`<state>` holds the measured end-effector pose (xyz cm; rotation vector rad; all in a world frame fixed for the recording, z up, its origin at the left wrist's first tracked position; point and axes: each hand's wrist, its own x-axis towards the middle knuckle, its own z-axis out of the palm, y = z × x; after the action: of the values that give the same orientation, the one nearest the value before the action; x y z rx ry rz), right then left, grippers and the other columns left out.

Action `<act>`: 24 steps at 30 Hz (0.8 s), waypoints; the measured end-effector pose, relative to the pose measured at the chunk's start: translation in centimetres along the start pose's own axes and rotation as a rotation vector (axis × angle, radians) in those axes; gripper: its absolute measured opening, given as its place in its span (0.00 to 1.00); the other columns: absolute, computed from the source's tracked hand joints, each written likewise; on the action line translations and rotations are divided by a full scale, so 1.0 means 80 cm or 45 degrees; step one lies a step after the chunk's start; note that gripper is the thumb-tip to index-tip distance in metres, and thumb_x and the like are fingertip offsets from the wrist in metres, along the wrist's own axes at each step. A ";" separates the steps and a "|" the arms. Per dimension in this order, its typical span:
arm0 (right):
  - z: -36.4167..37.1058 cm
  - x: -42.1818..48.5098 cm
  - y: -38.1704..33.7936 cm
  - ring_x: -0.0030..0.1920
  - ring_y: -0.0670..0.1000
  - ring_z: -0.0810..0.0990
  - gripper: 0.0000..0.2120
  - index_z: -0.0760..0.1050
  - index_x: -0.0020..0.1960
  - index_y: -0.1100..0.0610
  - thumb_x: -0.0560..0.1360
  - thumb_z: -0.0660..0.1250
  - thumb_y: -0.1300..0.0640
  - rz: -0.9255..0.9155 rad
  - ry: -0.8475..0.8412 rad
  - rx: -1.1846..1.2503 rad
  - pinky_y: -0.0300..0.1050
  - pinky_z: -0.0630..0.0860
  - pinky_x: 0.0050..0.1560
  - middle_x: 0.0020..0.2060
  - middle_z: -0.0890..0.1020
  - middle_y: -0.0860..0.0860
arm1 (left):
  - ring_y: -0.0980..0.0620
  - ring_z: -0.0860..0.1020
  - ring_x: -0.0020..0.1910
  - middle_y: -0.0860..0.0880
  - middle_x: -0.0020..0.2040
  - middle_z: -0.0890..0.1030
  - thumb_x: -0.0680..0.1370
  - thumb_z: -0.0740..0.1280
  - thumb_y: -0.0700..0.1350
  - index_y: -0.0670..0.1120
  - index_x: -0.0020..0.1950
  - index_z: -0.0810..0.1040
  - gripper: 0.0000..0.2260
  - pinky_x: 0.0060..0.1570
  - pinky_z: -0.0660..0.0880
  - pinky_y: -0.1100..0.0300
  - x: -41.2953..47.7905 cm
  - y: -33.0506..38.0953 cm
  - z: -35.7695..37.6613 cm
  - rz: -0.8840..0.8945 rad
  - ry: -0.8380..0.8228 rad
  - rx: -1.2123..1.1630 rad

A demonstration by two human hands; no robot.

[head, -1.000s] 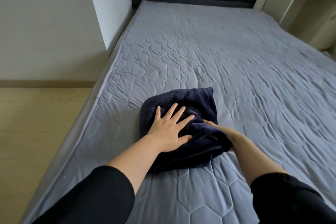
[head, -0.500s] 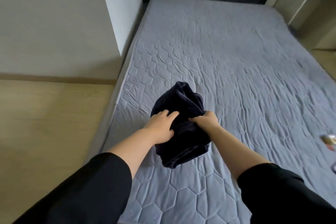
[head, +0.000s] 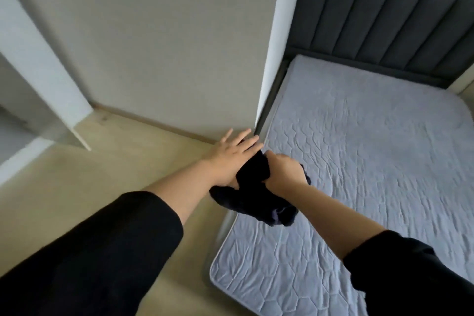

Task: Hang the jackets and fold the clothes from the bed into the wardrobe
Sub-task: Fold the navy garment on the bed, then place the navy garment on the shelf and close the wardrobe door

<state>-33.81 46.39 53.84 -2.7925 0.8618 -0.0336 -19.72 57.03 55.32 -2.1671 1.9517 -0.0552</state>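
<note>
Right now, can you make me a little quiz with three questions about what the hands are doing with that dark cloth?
1. True or false: the dark folded garment is lying flat on the bed.
2. Which hand has its fingers curled round the garment? A) left hand B) right hand C) neither
3. Fill in the missing word: the left hand lies against the garment with its fingers ____.

Key
1. False: it is held up between both hands, over the bed's near left edge.
2. B: the right hand grips its top.
3. Straight.
</note>
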 end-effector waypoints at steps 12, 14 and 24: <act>-0.102 0.168 -0.368 0.51 0.57 0.76 0.18 0.68 0.59 0.56 0.71 0.65 0.54 -0.838 0.130 -0.224 0.48 0.70 0.48 0.50 0.79 0.54 | 0.45 0.77 0.43 0.49 0.46 0.77 0.70 0.64 0.46 0.49 0.49 0.68 0.10 0.33 0.63 0.58 -0.224 -0.320 -0.071 -0.574 0.120 -0.040; -0.100 0.200 -0.432 0.51 0.56 0.76 0.21 0.67 0.62 0.54 0.73 0.65 0.49 -0.900 0.120 -0.165 0.48 0.71 0.48 0.51 0.78 0.52 | 0.48 0.73 0.37 0.52 0.40 0.74 0.69 0.64 0.47 0.51 0.44 0.64 0.09 0.29 0.59 0.59 -0.263 -0.380 -0.069 -0.695 0.107 -0.010; -0.081 0.426 -0.804 0.64 0.57 0.70 0.51 0.41 0.77 0.48 0.65 0.71 0.47 -1.288 0.022 -0.174 0.54 0.66 0.66 0.65 0.70 0.54 | 0.51 0.72 0.33 0.53 0.35 0.74 0.69 0.65 0.48 0.50 0.42 0.71 0.05 0.30 0.64 0.59 -0.440 -0.727 -0.078 -1.192 0.035 0.084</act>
<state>29.53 77.75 72.49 -3.0230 -0.6259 -0.1593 32.00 96.17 76.79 -2.8119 0.7684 -0.2896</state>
